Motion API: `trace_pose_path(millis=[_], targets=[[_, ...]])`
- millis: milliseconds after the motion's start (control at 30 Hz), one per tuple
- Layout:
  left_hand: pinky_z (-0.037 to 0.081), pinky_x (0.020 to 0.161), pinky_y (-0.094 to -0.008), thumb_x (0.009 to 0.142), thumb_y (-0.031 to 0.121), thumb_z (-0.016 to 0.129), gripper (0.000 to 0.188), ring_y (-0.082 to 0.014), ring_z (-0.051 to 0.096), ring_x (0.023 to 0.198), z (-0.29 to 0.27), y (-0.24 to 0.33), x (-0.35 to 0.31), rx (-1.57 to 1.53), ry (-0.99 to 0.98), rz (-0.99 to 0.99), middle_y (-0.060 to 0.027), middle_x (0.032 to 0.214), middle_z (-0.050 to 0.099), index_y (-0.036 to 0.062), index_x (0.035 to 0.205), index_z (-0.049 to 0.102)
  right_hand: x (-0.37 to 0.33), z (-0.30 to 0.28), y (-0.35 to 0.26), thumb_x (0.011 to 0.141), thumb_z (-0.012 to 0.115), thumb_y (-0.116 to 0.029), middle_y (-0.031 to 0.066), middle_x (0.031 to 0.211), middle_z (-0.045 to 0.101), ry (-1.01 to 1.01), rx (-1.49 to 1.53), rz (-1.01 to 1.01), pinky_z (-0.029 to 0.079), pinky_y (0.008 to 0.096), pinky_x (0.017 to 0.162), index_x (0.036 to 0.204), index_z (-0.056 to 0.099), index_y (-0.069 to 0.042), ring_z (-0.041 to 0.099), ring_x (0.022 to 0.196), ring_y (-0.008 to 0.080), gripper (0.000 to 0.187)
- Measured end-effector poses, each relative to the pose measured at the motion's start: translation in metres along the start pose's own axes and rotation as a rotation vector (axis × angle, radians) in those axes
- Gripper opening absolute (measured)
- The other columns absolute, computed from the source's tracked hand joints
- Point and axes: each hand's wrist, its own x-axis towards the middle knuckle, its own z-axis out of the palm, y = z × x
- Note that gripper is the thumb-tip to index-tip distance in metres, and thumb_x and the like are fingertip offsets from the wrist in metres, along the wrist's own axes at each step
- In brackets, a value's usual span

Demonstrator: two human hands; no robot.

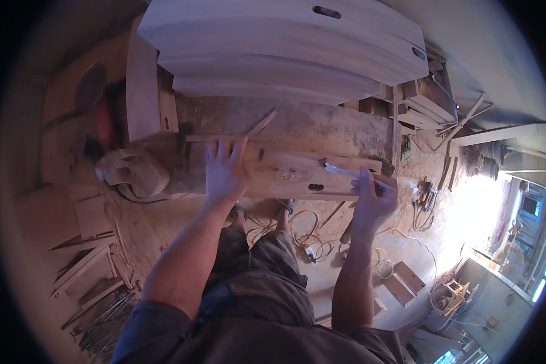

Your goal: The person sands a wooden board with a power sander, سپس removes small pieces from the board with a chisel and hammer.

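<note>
A pale wooden board [267, 188] with an oval slot [315, 187] lies across the bench in front of me. My left hand [227, 173] rests flat on its left part, fingers spread, holding nothing. Near the board's right end, my right hand [376, 193] grips a slim tool with a pale, narrow blade [341, 171]; its exact kind is unclear. The blade's tip lies over the board, close to a dark spot [323, 163]. Between my hands the wood has a dark, knotty mark [287, 174].
Large slotted boards [273, 39] are stacked beyond the bench [340, 124]. A loose wood strip [262, 123] lies behind the board. At left sits a pale lumpy bundle [133, 173]. Cables [309, 233] loop across the floor by my feet, and wood offcuts [94, 261] lean at lower left.
</note>
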Motion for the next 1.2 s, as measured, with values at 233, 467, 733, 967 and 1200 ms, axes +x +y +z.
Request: trace_pose_path(millis=[233,467,733,967,1200], targets=[[0.042,0.100,-0.0559,0.076,0.001,0.062,0.054,-0.0437,0.048,0.112,-0.004,0.004,0.001,-0.030,-0.063,-0.051,-0.0179,0.115,0.053,0.0087,0.130,0.063,-0.024,0.003,0.004,0.092,0.077,-0.002,0.0112,0.079,0.070,0.057,0.078,-0.175,0.059,0.0260,0.063,0.096,0.062,0.001,0.071,0.072,0.0145,0.016],[0.044,0.095,-0.0526,0.076,0.005,0.066,0.054,-0.0400,0.050,0.109,-0.004,0.003,0.004,-0.001,0.010,-0.005,-0.0151,0.111,0.054,0.0099,0.130,0.063,-0.006,0.011,0.027,0.093,0.076,-0.005,0.0143,0.082,0.070,0.095,0.329,0.025,0.059,0.0282,0.055,0.095,0.061,0.002,0.070,0.064,0.0174,0.016],[0.046,0.093,-0.0504,0.076,0.006,0.067,0.055,-0.0383,0.049,0.106,0.000,-0.002,0.001,0.023,0.025,0.013,-0.0153,0.109,0.053,0.0096,0.130,0.064,-0.002,-0.010,0.039,0.097,0.073,-0.012,0.0160,0.082,0.070,0.215,0.374,-0.008,0.061,0.0289,0.053,0.094,0.062,0.003,0.071,0.064,0.0202,0.019],[0.043,0.097,-0.0541,0.078,0.000,0.062,0.051,-0.0408,0.049,0.110,-0.002,0.000,0.000,-0.055,-0.008,-0.025,-0.0156,0.111,0.054,0.0076,0.128,0.065,-0.010,0.012,0.030,0.096,0.074,-0.009,0.0175,0.080,0.070,0.147,0.290,-0.056,0.062,0.0307,0.052,0.094,0.062,0.005,0.072,0.064,0.0216,0.018],[0.044,0.095,-0.0522,0.079,0.004,0.066,0.053,-0.0400,0.050,0.110,-0.004,-0.001,-0.001,-0.031,-0.013,-0.001,-0.0152,0.113,0.054,0.0099,0.131,0.062,-0.005,-0.018,0.056,0.095,0.073,-0.008,0.0195,0.081,0.070,0.175,0.176,-0.213,0.062,0.0301,0.053,0.093,0.062,0.007,0.073,0.066,0.0232,0.018]])
